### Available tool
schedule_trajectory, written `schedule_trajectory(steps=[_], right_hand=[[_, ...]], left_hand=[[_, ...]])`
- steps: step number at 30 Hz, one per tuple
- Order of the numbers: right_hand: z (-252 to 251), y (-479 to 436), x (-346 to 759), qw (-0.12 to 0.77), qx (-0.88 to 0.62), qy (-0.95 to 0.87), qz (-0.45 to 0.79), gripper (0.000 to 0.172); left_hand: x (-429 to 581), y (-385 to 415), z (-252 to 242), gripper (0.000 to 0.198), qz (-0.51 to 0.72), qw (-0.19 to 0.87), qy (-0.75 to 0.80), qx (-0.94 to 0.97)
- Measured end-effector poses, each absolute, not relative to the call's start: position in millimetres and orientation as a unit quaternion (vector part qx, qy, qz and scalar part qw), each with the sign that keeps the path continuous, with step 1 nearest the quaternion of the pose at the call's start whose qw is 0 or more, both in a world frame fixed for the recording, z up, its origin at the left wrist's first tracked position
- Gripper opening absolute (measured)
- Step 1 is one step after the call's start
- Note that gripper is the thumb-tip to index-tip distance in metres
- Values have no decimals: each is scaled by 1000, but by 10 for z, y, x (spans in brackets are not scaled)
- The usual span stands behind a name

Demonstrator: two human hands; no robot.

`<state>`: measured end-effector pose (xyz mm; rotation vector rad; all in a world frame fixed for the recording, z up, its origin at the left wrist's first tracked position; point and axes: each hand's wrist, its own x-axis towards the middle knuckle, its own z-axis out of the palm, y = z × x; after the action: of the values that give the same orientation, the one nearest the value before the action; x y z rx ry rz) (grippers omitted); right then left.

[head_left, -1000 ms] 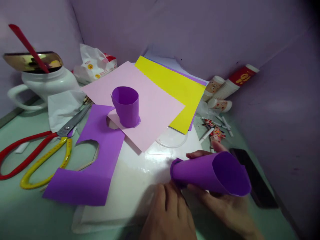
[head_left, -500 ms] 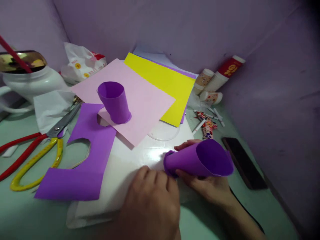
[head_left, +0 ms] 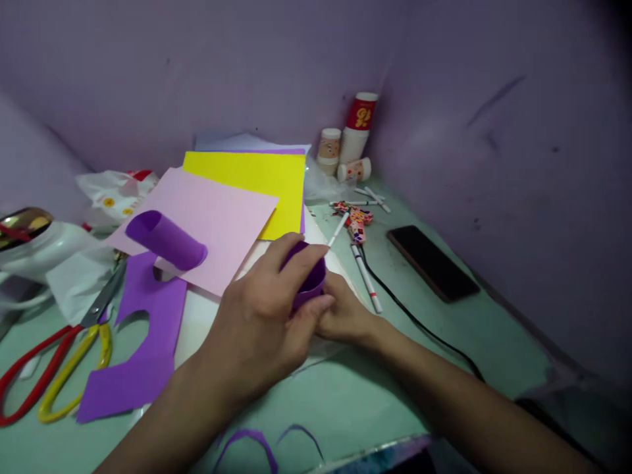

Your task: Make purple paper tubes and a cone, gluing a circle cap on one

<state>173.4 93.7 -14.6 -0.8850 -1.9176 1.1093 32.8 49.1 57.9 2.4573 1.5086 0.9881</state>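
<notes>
A purple paper cup (head_left: 313,280) is held between my two hands, its opening facing up toward me. My left hand (head_left: 269,299) grips it near the rim, thumb on the near side and fingers over the far side. Behind it my right hand (head_left: 343,309) is closed round the cup's right side, its fingers mostly hidden. A second purple paper cup (head_left: 168,240) stands on a pink sheet (head_left: 222,210) to the left. Left of my left hand lies a cut purple sheet (head_left: 158,342) with rounded cut-outs.
Scissors (head_left: 91,322) with red and yellow handles lie at left, near a white mug (head_left: 64,247). A yellow sheet (head_left: 276,178) lies behind. On the right are a phone (head_left: 434,263), a black cable (head_left: 419,319) and a marker (head_left: 366,280). Purple paper strips (head_left: 247,434) lie in front.
My left hand has risen from the table and taken hold of the cup's rim. The cup has turned more upright. The view has swung to the right.
</notes>
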Motion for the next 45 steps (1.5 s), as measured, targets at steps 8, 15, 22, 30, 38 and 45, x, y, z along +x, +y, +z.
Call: schedule_trajectory(steps=[8,15,22,30,38,45], right_hand=[[6,1097,2205,271,-330,-809,403,76],[-174,1145,2269,297,-321,-821,366,61],[-127,1147,2244,268,-323,-838,350,64],[-162,1031,2094,314,-301,-833,341,74],[-150,998,2022,348,-305,-798,387,49],[-227,940,1996,353,-321,-766,431,36]], left_hand=[[360,517,565,39,301,0,515,803],[416,530,518,45,282,-78,520,802],[467,522,504,48,272,-101,523,801],[486,508,491,46,269,-101,528,799],[348,381,511,70,346,73,532,769],[48,114,177,17,424,80,572,697]])
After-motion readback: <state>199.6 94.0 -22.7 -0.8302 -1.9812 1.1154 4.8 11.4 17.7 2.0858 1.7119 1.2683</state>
